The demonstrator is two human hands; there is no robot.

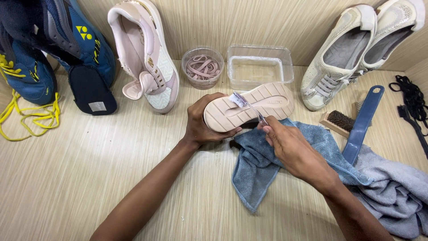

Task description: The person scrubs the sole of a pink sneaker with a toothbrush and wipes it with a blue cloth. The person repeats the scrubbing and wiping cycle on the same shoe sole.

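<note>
Pale, fine-grained flooring runs under everything, meeting a wall of the same striped finish at twelve o'clock.

Near the middle, a pinkish-beige shoe is held sole-up and tilted, above a blue towel. The left hand wraps around its heel end at nine o'clock, fingers closed under the edge. The right hand, at four o'clock from the shoe, pinches the handle of a toothbrush whose white bristles rest on the grooved sole.

I judge the shoe light, with a stiff but slightly springy rubber sole; it may be slippery if wet, so the firm, rounded heel end looks like the surest hold. The sole looks smooth and pale, crossed by shallow wavy grooves, with a faint raised mark near the toe.

At twelve o'clock stand a round clear bowl holding pink laces, and a rectangular clear tub of water. At eleven o'clock leans the matching pink-and-white sneaker; at ten o'clock, blue sports shoes with loose yellow laces. At two o'clock lean two cream slip-on shoes. At three o'clock lie a wooden bristle brush, a blue long-handled brush, black laces and a slim black brush. A grey cloth lies at four o'clock.
</note>
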